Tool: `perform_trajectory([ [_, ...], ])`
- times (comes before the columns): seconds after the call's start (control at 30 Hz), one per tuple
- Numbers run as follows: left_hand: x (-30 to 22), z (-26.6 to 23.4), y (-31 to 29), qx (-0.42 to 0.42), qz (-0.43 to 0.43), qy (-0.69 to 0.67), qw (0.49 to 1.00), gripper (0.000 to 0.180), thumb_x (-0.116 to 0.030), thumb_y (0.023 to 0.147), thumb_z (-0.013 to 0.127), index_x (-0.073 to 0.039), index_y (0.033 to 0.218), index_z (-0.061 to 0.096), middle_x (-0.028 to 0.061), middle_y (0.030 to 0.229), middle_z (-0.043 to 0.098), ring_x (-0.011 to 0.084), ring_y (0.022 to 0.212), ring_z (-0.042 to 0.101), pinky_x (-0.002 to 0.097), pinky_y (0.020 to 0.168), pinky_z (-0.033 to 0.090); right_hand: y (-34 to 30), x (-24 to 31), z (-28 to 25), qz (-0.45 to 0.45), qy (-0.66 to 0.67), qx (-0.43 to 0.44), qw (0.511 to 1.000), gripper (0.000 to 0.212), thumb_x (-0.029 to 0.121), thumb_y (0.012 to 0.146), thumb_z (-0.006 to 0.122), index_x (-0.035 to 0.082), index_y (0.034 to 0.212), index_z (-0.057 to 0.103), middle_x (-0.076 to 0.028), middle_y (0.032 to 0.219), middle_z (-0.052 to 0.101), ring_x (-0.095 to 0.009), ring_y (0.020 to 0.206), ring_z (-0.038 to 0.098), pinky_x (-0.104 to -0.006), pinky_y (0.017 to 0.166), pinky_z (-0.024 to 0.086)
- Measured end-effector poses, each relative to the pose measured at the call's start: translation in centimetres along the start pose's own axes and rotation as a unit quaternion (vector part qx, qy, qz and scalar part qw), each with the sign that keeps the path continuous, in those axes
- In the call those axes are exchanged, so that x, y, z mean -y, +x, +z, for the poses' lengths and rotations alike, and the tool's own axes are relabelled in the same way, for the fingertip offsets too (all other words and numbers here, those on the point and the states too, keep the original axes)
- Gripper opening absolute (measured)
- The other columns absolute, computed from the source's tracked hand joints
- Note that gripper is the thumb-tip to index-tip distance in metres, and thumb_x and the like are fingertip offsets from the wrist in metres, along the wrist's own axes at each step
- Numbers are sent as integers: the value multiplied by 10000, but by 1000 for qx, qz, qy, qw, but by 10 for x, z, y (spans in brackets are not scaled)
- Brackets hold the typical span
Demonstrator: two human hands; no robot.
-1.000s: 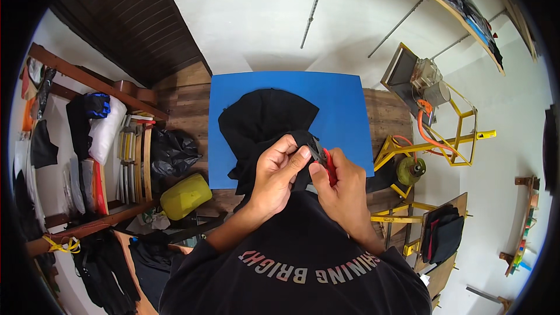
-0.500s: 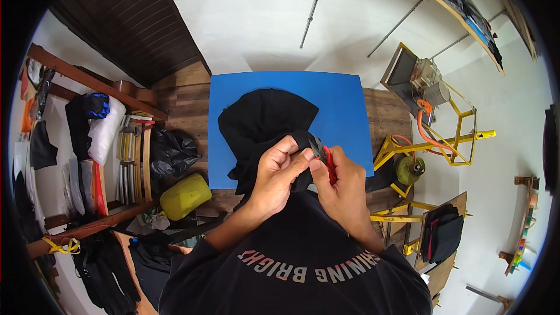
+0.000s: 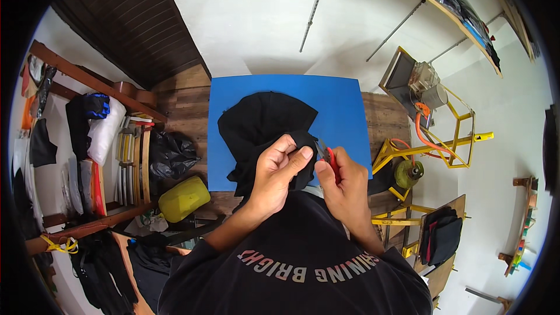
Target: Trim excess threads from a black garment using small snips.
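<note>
A black cloth [image 3: 265, 119] lies bunched on the blue tabletop [image 3: 344, 102], its near end lifted toward me. My left hand [image 3: 277, 169] pinches that raised part between thumb and fingers. Close by on the right, my right hand [image 3: 344, 181] is closed around red-handled snips [image 3: 333, 163]. Their narrow dark blades point up and left, just beside the cloth's edge. Whether the tips touch the fabric I cannot tell. The fingers of my right hand partly cover the handles.
Left of the table are a black plastic bag [image 3: 173, 154], a yellow-green container [image 3: 184, 198] and a loaded shelf rack [image 3: 96, 219]. A yellow metal frame [image 3: 431, 144] with an orange hose stands right. Dark folded fabric [image 3: 440, 236] rests on a board at lower right.
My right hand and the snips have shifted slightly right, away from my left thumb, and the blades have drawn back from the cloth. My left hand keeps its pinch.
</note>
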State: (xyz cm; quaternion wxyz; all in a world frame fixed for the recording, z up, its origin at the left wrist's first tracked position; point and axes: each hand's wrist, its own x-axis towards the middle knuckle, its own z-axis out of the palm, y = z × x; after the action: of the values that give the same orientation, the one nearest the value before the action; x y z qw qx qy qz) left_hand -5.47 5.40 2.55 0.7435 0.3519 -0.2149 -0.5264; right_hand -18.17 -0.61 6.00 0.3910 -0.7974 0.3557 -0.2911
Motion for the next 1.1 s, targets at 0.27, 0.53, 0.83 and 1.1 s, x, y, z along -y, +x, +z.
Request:
perform_trajectory([
  [0.27,-4,-6,1,-22,-4,30,999,77,-126,933,570,-52,950,581,-80,754,476,-7,638,379,177,545,260,9,-14,-21,-96,-22,19,995,227,208,821,676,23,829,547,-51,571,432,-155,489,413,-293,471,341],
  [0.53,-7,-5,-1,3,17,34,999,75,-77,919,555,-26,970,576,-53,817,501,19,746,410,195,644,306,24,-18,-30,-161,-77,51,983,250,111,690,726,19,886,601,-86,653,531,-204,507,494,-305,488,398],
  [0.83,-15,-1,-2,-11,16,30,999,100,-90,925,557,-30,994,598,-60,828,542,-3,681,416,177,588,300,27,-26,-29,-198,-126,99,967,245,164,710,753,27,814,578,-90,668,568,-244,513,560,-320,472,440],
  [1.1,-13,-8,3,-31,-20,14,999,44,-100,936,562,-72,954,591,-80,785,520,-33,606,371,146,515,271,30,-32,-21,-203,-66,67,975,243,170,699,740,27,813,579,-78,624,511,-216,487,500,-309,461,397],
])
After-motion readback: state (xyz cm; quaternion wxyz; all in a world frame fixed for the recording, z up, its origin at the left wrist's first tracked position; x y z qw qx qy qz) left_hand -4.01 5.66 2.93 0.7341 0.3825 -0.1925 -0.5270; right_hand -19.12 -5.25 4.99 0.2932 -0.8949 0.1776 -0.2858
